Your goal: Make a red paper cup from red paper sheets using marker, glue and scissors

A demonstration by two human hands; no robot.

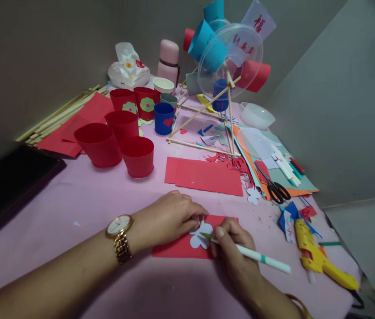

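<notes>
butterfly cutout (pixel 196 240) meets left hand (pixel 169 217), thumb and forefinger parted; right hand (pixel 236 246) clasps marker (pixel 269 261).

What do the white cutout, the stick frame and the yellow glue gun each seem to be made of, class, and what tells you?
White cutout: probably matt paper or thin card; it looks flat and thin, with crisp edges.
Stick frame: apparently bare wood or bamboo; the sticks are pale tan and look unpainted.
Yellow glue gun: likely smooth moulded plastic; its colour is bright and even.

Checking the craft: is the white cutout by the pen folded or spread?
Spread: the white cutout lies with lobes open on the red sheet.
</notes>
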